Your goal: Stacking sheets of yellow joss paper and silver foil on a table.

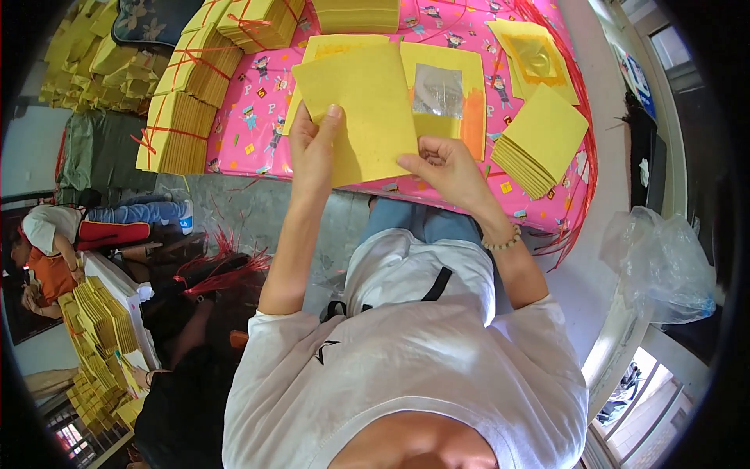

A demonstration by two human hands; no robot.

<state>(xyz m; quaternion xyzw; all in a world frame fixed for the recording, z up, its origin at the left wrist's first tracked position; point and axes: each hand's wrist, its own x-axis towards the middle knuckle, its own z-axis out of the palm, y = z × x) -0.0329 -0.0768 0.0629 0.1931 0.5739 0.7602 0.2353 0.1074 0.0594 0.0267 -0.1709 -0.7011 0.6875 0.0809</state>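
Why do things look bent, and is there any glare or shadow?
In the head view, the fisheye lens curves the edges of the pink tablecloth; there too, glare whitens the silvery patch, and a soft shadow lies on the yellow paper beside the left hand.

A white short-sleeved shirt (422,359) is worn, marked at left with a dark outline (326,350); farther, blue trousers (394,216) are seen, and at right a beaded bracelet (504,241).
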